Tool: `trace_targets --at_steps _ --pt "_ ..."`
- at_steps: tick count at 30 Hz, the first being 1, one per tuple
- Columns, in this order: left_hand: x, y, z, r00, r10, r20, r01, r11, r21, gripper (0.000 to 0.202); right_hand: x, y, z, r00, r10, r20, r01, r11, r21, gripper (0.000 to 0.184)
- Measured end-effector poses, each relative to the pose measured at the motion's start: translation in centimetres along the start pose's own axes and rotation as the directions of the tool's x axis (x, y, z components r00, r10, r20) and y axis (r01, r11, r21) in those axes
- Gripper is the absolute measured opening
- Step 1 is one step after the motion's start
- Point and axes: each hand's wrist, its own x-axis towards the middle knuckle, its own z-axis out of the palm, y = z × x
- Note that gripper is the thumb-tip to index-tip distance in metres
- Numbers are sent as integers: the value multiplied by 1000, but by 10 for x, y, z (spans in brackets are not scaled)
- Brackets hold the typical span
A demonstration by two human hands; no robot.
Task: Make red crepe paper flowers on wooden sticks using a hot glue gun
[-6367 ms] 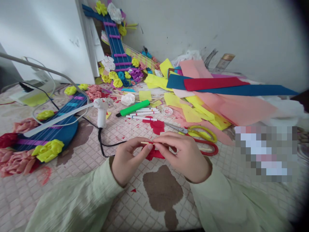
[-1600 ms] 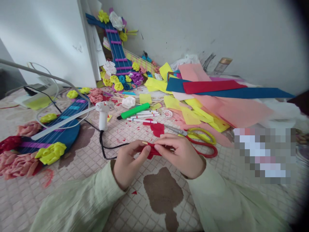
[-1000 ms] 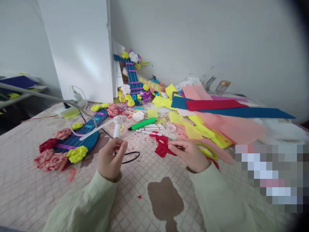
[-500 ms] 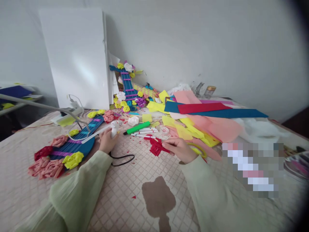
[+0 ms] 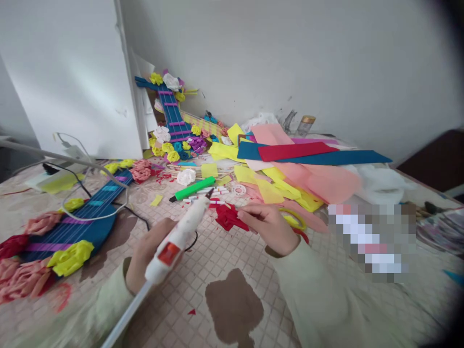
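Observation:
My left hand (image 5: 147, 253) is closed round a white glue gun (image 5: 181, 231) with a red switch; its nozzle points at a red paper flower (image 5: 229, 217). A glue stick trails from the gun's back toward the lower left. My right hand (image 5: 270, 227) pinches the red paper flower on a thin stick just above the quilted cloth (image 5: 217, 270). The gun's black cord (image 5: 139, 217) runs off to the left.
A blue paper guitar (image 5: 78, 220) with yellow and pink paper flowers lies at left; another guitar (image 5: 172, 113) leans on the wall. Coloured paper sheets (image 5: 308, 164), a green marker (image 5: 192, 188), pens and yellow-handled scissors (image 5: 295, 220) lie behind my hands.
My left hand let go of the red flower, reached left to the glue gun, picked it up and brought its nozzle to the flower. My right hand kept hold of the flower.

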Motion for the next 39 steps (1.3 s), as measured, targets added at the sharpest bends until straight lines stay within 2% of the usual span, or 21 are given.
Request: trace_targets --at_steps 1,3,5,10,16,22,31,39 --pt "-2 3 1 997 69 39 -68 998 -6 6 -1 -1 1 1000 -13 -6 13 1000 0 23" --pt "-7 6 2 978 183 99 -181 983 -24 14 -2 -1 2 999 -36 -11 36 999 -4 23" --pt "-10 7 3 962 240 131 -241 970 -10 20 -4 -2 3 999 -39 -18 39 999 -3 23" --pt "-20 3 5 955 230 190 -256 958 131 17 -5 -5 5 997 -2 -72 3 1000 20 21" --pt "-18 8 3 934 264 238 -319 919 233 12 -6 -4 5 997 -30 -65 30 999 -15 20" --pt "-15 7 2 900 320 295 -397 883 252 9 -6 -5 6 998 -21 -52 20 999 -26 20" --pt "-17 2 0 896 304 324 -398 873 282 12 -7 -5 7 1000 -12 -23 12 1000 15 20" --pt "-16 0 0 867 351 353 -464 828 315 13 -7 -5 6 1000 -8 -22 8 1000 24 20"
